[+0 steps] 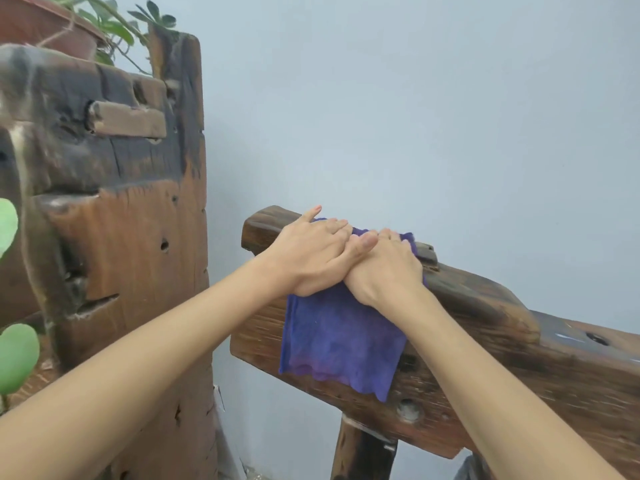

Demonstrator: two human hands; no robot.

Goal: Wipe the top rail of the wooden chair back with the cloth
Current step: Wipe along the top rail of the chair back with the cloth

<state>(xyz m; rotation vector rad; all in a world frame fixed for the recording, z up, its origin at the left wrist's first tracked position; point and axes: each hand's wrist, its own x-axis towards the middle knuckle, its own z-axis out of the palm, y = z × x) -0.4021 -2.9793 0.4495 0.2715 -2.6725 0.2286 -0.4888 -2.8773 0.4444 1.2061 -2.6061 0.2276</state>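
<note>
**Chair back, top rail, with cloth and two hands**

Surface: the top rail of a dark, weathered wooden chair back is running from mid-frame down toward the right edge; a round plug and several holes are showing in its face, and a post is standing under it at lower centre.

Cloth: a blue-purple cloth is lying draped over the rail's left end, its loose lower part hanging down the near face.

Hands: the left hand is pressing flat on the cloth with fingers straight, its thumb lying across the right hand, which is also resting flat on the cloth, fingers extended over the rail's far edge.

Room: a plain pale blue-grey wall is filling the background. A tall rustic wooden stand is occupying the left of the frame, with a potted plant sitting on it at upper left; round green leaves are showing at the left edge.

Writing: no legible marks.
</note>
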